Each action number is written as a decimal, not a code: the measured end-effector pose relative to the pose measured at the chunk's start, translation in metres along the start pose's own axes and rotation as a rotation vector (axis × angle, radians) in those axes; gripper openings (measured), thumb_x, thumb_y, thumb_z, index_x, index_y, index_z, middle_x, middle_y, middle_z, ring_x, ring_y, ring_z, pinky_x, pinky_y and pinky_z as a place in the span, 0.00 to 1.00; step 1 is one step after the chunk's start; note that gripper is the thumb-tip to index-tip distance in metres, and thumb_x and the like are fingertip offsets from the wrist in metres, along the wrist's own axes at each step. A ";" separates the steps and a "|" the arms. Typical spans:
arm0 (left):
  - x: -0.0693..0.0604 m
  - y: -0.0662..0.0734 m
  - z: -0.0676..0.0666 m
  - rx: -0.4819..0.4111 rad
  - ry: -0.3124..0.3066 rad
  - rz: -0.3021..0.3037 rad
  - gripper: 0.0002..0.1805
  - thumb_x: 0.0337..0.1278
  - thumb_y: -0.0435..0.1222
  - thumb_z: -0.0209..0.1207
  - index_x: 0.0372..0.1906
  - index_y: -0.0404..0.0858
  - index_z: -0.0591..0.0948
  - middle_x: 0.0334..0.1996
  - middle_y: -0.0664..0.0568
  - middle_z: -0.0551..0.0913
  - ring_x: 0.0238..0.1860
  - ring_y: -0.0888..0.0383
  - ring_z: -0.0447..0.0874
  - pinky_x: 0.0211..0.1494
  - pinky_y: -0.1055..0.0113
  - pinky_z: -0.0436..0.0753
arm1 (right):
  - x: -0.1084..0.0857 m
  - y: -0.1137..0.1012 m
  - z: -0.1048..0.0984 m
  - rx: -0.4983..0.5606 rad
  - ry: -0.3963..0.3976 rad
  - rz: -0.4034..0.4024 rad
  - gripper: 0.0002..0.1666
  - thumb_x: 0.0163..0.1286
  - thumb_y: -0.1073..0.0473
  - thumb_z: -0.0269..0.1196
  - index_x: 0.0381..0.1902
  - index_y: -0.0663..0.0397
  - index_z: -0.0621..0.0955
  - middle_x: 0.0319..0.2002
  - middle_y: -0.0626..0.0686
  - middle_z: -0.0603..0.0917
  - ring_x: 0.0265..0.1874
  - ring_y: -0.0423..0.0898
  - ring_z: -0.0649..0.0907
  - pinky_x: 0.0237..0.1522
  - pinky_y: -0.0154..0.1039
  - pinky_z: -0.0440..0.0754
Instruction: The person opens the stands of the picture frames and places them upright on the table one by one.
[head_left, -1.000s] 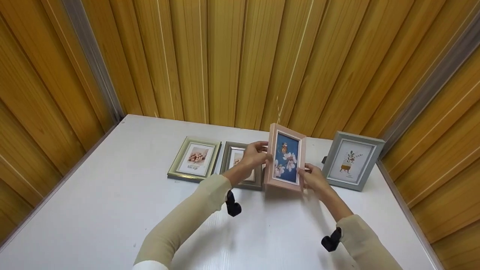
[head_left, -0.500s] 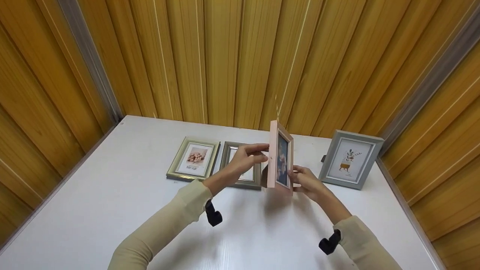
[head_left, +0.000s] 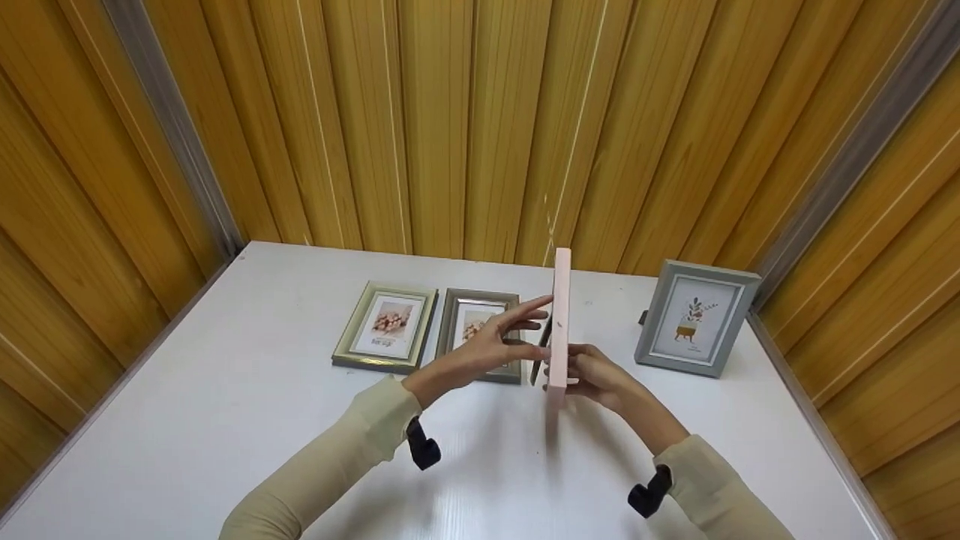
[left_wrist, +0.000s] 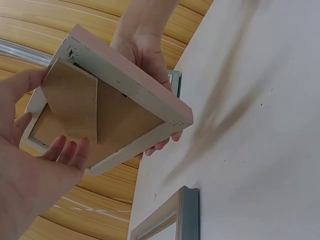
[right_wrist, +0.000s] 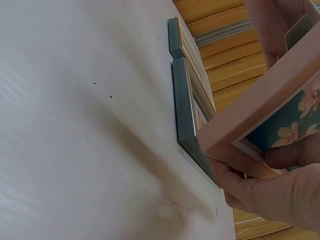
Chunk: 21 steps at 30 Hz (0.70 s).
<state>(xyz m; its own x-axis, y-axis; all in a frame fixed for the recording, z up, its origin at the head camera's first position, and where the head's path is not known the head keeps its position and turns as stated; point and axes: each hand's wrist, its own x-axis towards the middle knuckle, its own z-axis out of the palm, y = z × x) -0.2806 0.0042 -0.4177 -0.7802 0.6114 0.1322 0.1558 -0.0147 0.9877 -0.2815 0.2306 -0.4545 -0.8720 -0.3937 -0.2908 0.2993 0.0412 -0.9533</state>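
Head view: your right hand point(head_left: 604, 379) is gripping the pink frame point(head_left: 562, 311) above the surface point(head_left: 172, 427), your left hand point(head_left: 480, 351) resting loosely spread behind. Left wrist: you're touching its brown stand point(left_wrist: 75, 100). Right wrist: your thumb's overlapping the picture point(right_wrist: 289, 132).

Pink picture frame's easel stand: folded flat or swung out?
Swung out, at least partly: in the head view, the easel stand angles away from the pink picture frame.

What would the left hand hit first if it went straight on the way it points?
The left hand would probably meet the thin brown board flap behind the rectangular pink picture frame first; depth makes it hard to tell whether hand and flap touch.
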 end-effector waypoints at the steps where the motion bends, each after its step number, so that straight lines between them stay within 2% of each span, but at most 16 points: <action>1: -0.001 0.000 0.000 -0.010 -0.019 0.003 0.43 0.61 0.35 0.68 0.79 0.58 0.64 0.75 0.46 0.66 0.73 0.45 0.67 0.72 0.54 0.75 | -0.001 0.000 0.000 0.002 -0.003 -0.004 0.19 0.73 0.73 0.42 0.57 0.69 0.71 0.33 0.46 0.82 0.38 0.41 0.83 0.52 0.44 0.87; 4: -0.002 0.000 0.001 -0.027 -0.055 0.004 0.46 0.60 0.33 0.68 0.80 0.59 0.61 0.75 0.47 0.66 0.72 0.45 0.69 0.70 0.57 0.77 | -0.001 0.000 0.000 0.000 -0.002 -0.012 0.16 0.73 0.72 0.42 0.50 0.64 0.74 0.32 0.46 0.83 0.37 0.41 0.85 0.49 0.43 0.88; 6: -0.002 0.000 0.002 -0.032 -0.052 0.008 0.47 0.60 0.33 0.68 0.80 0.58 0.60 0.75 0.48 0.66 0.72 0.46 0.70 0.70 0.58 0.77 | -0.002 0.000 0.000 0.002 0.002 -0.017 0.15 0.73 0.71 0.42 0.50 0.64 0.74 0.33 0.46 0.83 0.37 0.42 0.86 0.48 0.42 0.88; 9: -0.003 -0.001 0.004 -0.034 -0.032 0.000 0.48 0.58 0.33 0.70 0.80 0.55 0.61 0.75 0.49 0.66 0.72 0.50 0.69 0.72 0.59 0.75 | -0.003 0.001 0.000 0.007 0.010 -0.025 0.17 0.75 0.70 0.44 0.57 0.71 0.71 0.34 0.46 0.84 0.38 0.41 0.86 0.46 0.41 0.88; 14: -0.003 -0.004 0.008 -0.035 0.012 -0.030 0.41 0.58 0.34 0.71 0.75 0.45 0.66 0.72 0.48 0.70 0.72 0.52 0.70 0.73 0.61 0.75 | -0.004 0.004 -0.001 0.033 0.048 -0.039 0.31 0.78 0.68 0.46 0.73 0.78 0.56 0.40 0.48 0.84 0.41 0.41 0.86 0.47 0.40 0.87; 16: -0.003 -0.004 0.009 -0.038 0.027 -0.045 0.37 0.58 0.35 0.71 0.71 0.42 0.70 0.70 0.47 0.73 0.72 0.50 0.71 0.72 0.62 0.76 | -0.003 0.005 -0.002 0.039 0.070 -0.036 0.34 0.78 0.68 0.47 0.75 0.77 0.53 0.42 0.48 0.84 0.43 0.42 0.86 0.48 0.41 0.87; 21: -0.003 -0.004 0.010 -0.030 0.060 -0.087 0.29 0.58 0.35 0.71 0.64 0.38 0.76 0.66 0.46 0.77 0.69 0.48 0.77 0.69 0.62 0.79 | -0.003 0.008 -0.005 0.055 0.049 -0.052 0.34 0.78 0.67 0.50 0.74 0.78 0.55 0.42 0.48 0.85 0.43 0.42 0.87 0.49 0.42 0.88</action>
<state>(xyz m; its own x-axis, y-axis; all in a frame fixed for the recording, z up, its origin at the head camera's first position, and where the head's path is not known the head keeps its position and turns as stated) -0.2724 0.0106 -0.4228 -0.8248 0.5632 0.0497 0.0684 0.0122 0.9976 -0.2782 0.2369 -0.4613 -0.9045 -0.3482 -0.2464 0.2729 -0.0286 -0.9616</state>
